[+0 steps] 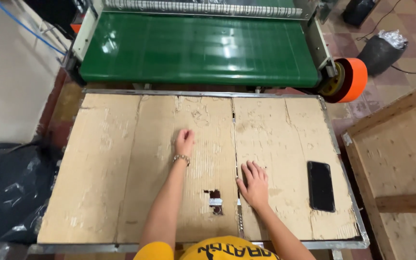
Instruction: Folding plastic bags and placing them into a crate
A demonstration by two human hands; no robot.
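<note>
A worn cardboard sheet [107,168] covers a metal-framed table in front of me. My left hand [184,141], with a bead bracelet on the wrist, rests on the cardboard near the middle, fingers curled, holding nothing. My right hand [253,185] lies flat on the cardboard with fingers spread, just right of a seam between two cardboard pieces. A black phone [320,186] lies face up on the cardboard to the right of my right hand, not touched.
A green conveyor belt [198,48] runs along the far edge of the table, with an orange roller [353,79] at its right end. Black plastic sheeting [6,192] lies at the left. A wooden board [400,163] stands at the right.
</note>
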